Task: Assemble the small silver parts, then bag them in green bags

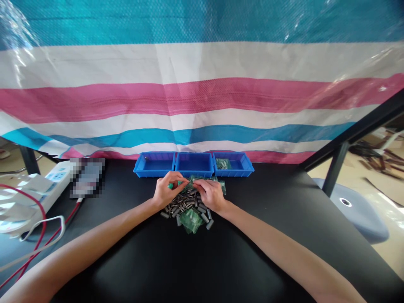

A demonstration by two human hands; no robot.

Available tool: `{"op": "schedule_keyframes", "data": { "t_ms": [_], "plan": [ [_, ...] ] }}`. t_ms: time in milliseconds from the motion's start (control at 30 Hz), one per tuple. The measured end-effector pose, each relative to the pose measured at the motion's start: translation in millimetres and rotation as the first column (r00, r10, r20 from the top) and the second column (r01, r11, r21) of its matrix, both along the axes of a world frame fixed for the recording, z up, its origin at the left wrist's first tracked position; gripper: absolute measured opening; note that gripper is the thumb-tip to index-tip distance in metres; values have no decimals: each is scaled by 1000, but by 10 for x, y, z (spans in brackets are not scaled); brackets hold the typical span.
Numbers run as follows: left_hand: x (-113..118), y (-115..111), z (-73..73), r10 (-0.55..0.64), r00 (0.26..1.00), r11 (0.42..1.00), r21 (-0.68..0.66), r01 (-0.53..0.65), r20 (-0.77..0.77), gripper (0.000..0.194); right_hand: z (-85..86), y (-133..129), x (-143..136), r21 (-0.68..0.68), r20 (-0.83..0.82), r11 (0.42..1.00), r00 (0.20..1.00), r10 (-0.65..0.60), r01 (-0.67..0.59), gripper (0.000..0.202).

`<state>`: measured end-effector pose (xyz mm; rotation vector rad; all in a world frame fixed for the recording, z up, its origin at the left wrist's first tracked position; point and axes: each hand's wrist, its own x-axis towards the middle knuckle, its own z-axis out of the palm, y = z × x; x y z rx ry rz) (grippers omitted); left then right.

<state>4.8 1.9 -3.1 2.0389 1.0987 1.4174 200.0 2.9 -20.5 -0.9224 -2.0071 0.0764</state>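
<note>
My left hand (170,188) and my right hand (211,194) meet over a heap of small metal parts (186,202), thumbs and fingertips pinched close together. What lies between the fingertips is too small to make out. Grey cylinders (205,217) and thin pin-like pieces make up much of the heap. A clear green plastic bag (191,220) rests on its near side. More green bags (222,187) lie behind and beside my right hand. Bits of green show by my left fingers.
Three blue bins (194,173) stand in a row behind the heap; the right one holds a green packet (223,163). A white power strip (57,176), red cable (41,235) and blurred-out device (87,179) lie left. A striped sheet (189,97) hangs behind; a grey stool (356,210) stands right.
</note>
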Motion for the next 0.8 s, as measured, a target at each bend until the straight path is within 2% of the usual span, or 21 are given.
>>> {"op": "schedule_keyframes", "data": {
  "t_ms": [133,333,500,633,800],
  "plan": [
    [-11,1,12,42,996,998,59,-38,-77,11,4,-6,4,-16,9,1000,1000,-7,8,22],
    [-12,7,5,52,995,997,61,-46,-87,13,6,-5,1,5,-6,1000,1000,-6,6,21],
    [-4,-14,15,21,986,996,91,-6,-164,11,25,-21,-7,12,-32,1000,999,15,-14,19],
    [-4,-3,28,89,988,994,66,-81,-127,11,61,-37,-5,-3,-51,1000,999,-6,6,18],
    [-2,12,21,90,993,994,71,-85,-76,10,78,-33,-3,-12,-28,1000,1000,1,-1,20]
  ]
}}
